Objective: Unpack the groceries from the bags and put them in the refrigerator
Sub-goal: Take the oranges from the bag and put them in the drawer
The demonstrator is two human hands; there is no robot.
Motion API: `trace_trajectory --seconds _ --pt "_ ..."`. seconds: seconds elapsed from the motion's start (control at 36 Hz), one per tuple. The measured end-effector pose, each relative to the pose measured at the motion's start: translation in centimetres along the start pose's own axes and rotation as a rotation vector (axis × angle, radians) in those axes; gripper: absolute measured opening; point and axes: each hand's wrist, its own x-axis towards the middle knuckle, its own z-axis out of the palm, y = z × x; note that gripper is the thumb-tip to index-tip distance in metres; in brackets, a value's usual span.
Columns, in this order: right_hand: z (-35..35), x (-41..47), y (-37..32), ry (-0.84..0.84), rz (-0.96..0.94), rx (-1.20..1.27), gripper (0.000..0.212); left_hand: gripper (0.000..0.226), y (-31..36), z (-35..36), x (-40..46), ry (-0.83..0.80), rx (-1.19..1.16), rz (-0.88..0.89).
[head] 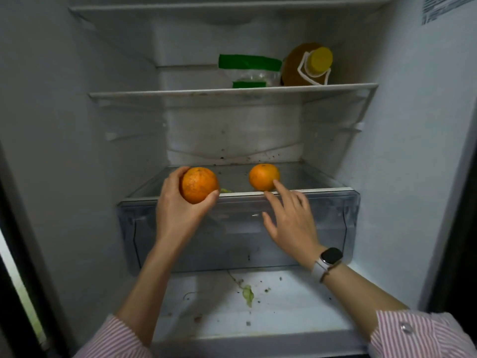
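Pink-and-white striped shirt sleeves (426, 334) are being worn on both arms, pushed back so that the forearms are left bare. A small round button (406, 327) is being shown on the right cuff. A smartwatch (331, 256) with a dark rectangular face and a pale band is being worn on the right wrist.

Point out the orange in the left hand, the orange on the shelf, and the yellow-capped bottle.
held orange (200, 184), head view, middle of its peel.
shelf orange (263, 176), head view, its front face.
yellow-capped bottle (296, 65), head view, its brown body.
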Motion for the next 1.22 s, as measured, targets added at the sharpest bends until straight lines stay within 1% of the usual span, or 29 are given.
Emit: trace_trajectory --seconds 0.14,0.19,0.25,0.31,0.39,0.44,0.5,0.64,0.69,0.81,0.86,0.97,1.0,1.06,1.08,1.17,1.22 --pt "-0.9 0.3 0.2 0.054 -0.031 -0.006 0.039 0.067 0.7 -0.7 0.5 0.013 -0.013 0.013" --pt "-1.6 0.2 0.2 0.043 -0.037 0.012 0.041 0.066 1.1 -0.9 0.4 0.004 -0.016 0.025" --pt "-2.8 0.1 0.2 0.018 -0.046 0.025 0.049 0.062 1.5 -1.1 -0.1 -0.009 -0.023 0.046" --pt "-4.6 0.4 0.1 -0.040 -0.062 0.047 0.053 0.059 2.0 -1.4 -0.6 -0.024 -0.033 0.069" --pt "-7.1 1.1 0.0 -0.204 -0.063 0.090 0.054 0.059 2.8 -1.9 -0.7 -0.058 -0.041 0.091" --pt "-8.6 1.4 -0.2 -0.285 -0.060 0.170 0.053 0.062 3.7 -2.2 -0.4 -0.083 -0.028 0.095" --pt "-9.9 1.2 -0.5 -0.308 -0.069 0.255 0.049 0.065 4.5 -2.5 -0.1 -0.088 -0.001 0.100" --pt "-12.1 -0.4 -0.9 -0.334 -0.116 0.329 0.045 0.066 5.1 -3.1 -0.8 -0.099 0.091 0.127" --pt "-13.0 -0.8 -1.1 -0.382 -0.124 0.379 0.040 0.064 5.0 -3.1 -1.4 -0.130 0.120 0.127" --pt "-14.1 -1.2 -1.6 -0.459 -0.156 0.391 0.035 0.065 5.7 -3.5 -2.1 -0.152 0.153 0.154" --pt "-14.4 -1.1 -1.8 -0.517 -0.137 0.413 0.030 0.062 6.1 -3.7 -2.0 -0.141 0.141 0.162" --pt "-15.3 0.4 -1.9 -0.689 -0.094 0.511 0.025 0.057 6.7 -3.9 -1.0 -0.139 0.141 0.148" --pt "-15.6 1.1 -1.8 -0.697 -0.090 0.526 0.028 0.058 6.8 -3.9 -0.5 -0.147 0.146 0.139" --pt "-16.2 2.9 -1.5 -0.670 -0.091 0.528 0.039 0.060 6.8 -3.8 0.6 -0.167 0.159 0.128" --pt "-16.4 4.1 -1.3 -0.654 -0.086 0.523 0.042 0.061 6.8 -3.7 1.1 -0.175 0.168 0.128" --pt "-15.4 8.0 -0.6 -0.604 -0.074 0.447 0.035 0.064 7.3 -3.5 2.9 -0.187 0.192 0.147" --pt "-13.7 10.5 -0.4 -0.539 -0.075 0.391 0.032 0.066 7.7 -3.1 4.1 -0.201 0.201 0.164"
